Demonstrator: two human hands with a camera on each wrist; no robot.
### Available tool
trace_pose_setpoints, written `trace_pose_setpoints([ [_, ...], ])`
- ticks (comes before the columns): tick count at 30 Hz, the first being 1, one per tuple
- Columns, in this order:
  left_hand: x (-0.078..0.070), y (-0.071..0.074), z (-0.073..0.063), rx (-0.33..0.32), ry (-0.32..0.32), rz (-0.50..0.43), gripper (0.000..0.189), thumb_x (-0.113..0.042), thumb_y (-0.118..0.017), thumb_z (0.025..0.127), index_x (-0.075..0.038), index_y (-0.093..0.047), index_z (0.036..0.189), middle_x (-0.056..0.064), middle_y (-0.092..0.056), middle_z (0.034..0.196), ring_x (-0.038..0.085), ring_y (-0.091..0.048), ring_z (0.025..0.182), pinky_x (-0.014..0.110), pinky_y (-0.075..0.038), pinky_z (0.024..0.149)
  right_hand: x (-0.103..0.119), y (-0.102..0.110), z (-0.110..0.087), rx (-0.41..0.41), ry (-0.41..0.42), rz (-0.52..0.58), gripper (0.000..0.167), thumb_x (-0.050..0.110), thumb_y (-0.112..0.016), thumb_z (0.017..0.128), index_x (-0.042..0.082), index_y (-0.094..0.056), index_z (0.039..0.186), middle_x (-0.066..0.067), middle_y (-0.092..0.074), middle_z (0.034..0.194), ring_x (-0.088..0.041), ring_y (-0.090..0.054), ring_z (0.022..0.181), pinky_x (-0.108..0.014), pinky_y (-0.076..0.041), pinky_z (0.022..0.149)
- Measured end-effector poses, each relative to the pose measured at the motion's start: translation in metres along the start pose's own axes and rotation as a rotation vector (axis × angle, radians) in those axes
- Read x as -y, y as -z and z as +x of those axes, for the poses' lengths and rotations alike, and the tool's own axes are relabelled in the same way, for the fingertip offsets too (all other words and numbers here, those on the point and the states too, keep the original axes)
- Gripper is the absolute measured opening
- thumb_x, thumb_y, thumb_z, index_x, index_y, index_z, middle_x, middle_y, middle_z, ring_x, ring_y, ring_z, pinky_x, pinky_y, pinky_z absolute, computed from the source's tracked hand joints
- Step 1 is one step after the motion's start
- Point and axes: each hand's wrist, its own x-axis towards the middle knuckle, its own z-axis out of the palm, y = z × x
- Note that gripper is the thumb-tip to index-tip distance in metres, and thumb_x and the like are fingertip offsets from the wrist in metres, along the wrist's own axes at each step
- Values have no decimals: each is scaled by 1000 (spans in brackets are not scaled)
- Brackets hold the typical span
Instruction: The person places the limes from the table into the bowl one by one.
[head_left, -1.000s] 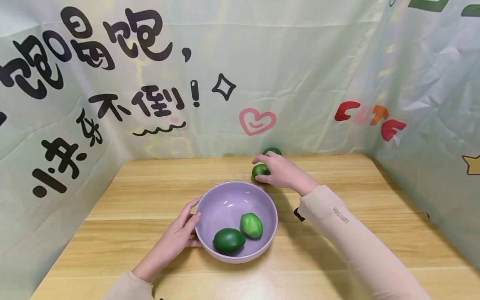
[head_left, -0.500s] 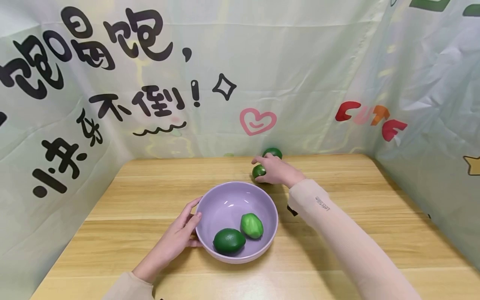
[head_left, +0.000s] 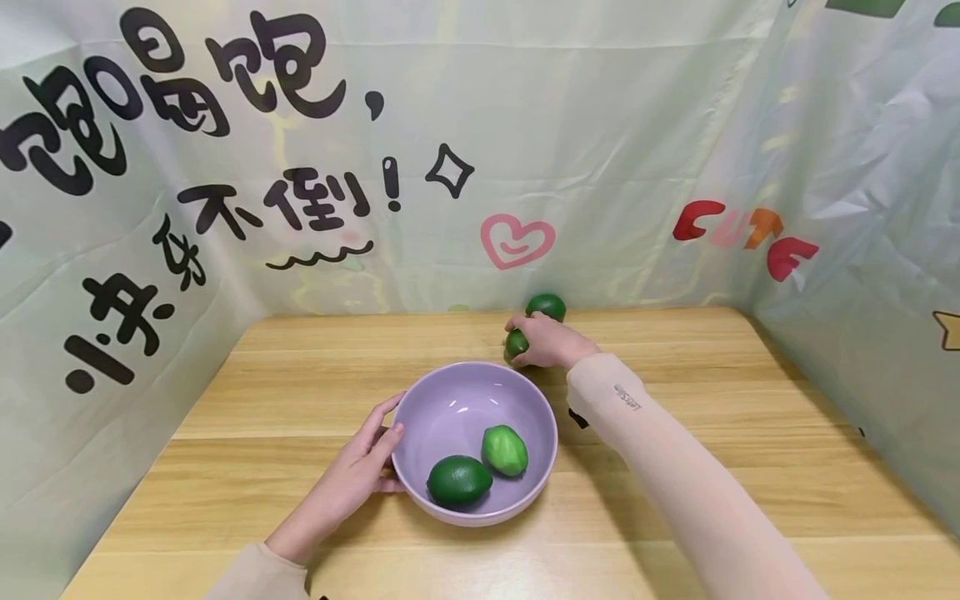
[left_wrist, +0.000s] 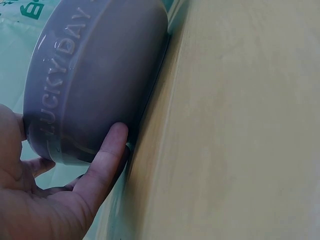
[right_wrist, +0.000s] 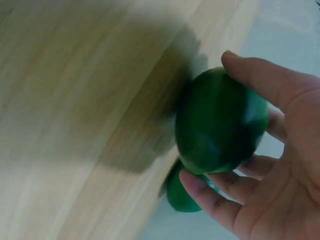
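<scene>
My left hand (head_left: 363,462) holds the side of a lilac bowl (head_left: 420,408), thumb at the rim and fingers against the outer wall. In the left wrist view, raised letters mark the bowl wall (left_wrist: 107,65) above the little finger. A dark green lime-like fruit (head_left: 459,481) and a lighter green ribbed fruit (head_left: 505,451) lie inside the bowl. Beyond it, my right hand (head_left: 553,340) grips another dark green lime-like fruit (right_wrist: 215,120) between thumb and fingertips. The hand covers part of this fruit in the head view.
One more dark green fruit (head_left: 546,307) lies behind the right hand, near the back edge of the wooden table (head_left: 300,392). A printed cloth (head_left: 600,167) hangs behind and along both sides. A small dark object (head_left: 578,418) shows under the right sleeve.
My right hand has shifted slightly left, its fingers closing in on the dark green fruit, and the right forearm has swung left. My left hand and the bowl have stayed put.
</scene>
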Motion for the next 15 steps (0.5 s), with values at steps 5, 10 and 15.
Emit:
trace_pose_setpoints([
  [5,0,-1,0,2,-4,1,53,-37,-46,117,-31,-32,168,30,-55,139,30,-73,106,42,-71,81,-4,0,1,-1,2,8,60,24,-80,99,8,-55,151,-24,-60,143,-38,-60,129,-57,-54,115],
  [10,1,-1,0,-6,3,-2,52,-37,-46,117,-31,-33,167,29,-56,139,31,-73,107,43,-71,81,-5,1,2,3,16,6,59,23,-81,98,7,-57,149,-22,-64,140,-37,-62,126,-56,-55,114],
  [15,1,-2,1,-30,15,-11,52,-36,-49,116,-34,-35,166,27,-58,136,30,-74,105,44,-71,80,-4,1,4,12,-8,12,57,22,-81,98,9,-57,149,-19,-66,140,-35,-62,126,-55,-54,115],
])
